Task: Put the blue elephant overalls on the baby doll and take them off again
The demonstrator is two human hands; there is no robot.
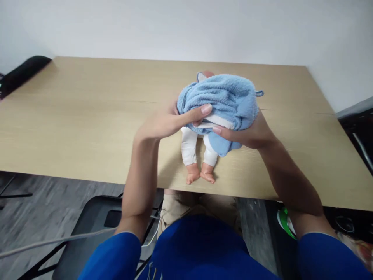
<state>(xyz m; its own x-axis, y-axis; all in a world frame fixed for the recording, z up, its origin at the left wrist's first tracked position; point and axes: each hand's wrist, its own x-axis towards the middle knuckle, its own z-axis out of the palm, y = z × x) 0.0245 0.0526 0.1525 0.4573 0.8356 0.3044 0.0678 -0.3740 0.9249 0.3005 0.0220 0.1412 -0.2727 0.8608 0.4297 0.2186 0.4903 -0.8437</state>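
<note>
A baby doll lies on the table, its bare feet toward me and its legs in white cloth. Bunched light-blue terry cloth, with a white inner side and a small loop at its right, hides most of the doll's body. My left hand grips the cloth from the left, thumb on top. From the right, my right hand holds the same cloth, its thumb near the white opening. The fingers of both hands are largely hidden behind the fabric. A bit of the doll's head shows beyond the cloth.
The light wooden table reaches back to a white wall. A black folding chair stands at my left, with a pale cable running across it. Dark objects sit beyond the table's left and right ends.
</note>
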